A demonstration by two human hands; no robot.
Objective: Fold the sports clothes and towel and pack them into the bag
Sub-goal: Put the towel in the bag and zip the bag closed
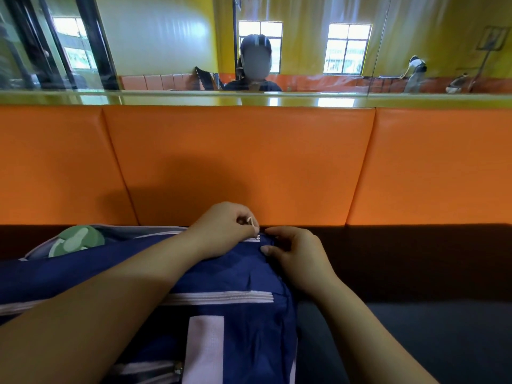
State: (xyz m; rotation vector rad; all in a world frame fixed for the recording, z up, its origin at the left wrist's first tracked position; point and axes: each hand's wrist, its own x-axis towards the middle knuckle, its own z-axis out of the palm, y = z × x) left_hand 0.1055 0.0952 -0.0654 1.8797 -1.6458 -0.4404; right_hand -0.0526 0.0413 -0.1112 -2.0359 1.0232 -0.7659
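Observation:
A dark blue sports bag with pale pink zips and straps lies on the dark bench in front of me. Its top opening gapes at the left, where a green and white patterned cloth shows inside. My left hand pinches the white zip pull at the bag's far right end. Just to the right, my right hand grips the blue fabric at the bag's end, thumb pressed on it. Both forearms reach over the bag.
An orange padded backrest rises right behind the bag. Above it a mirror reflects a yellow room, windows and people. The dark bench seat stretches to the right of the bag.

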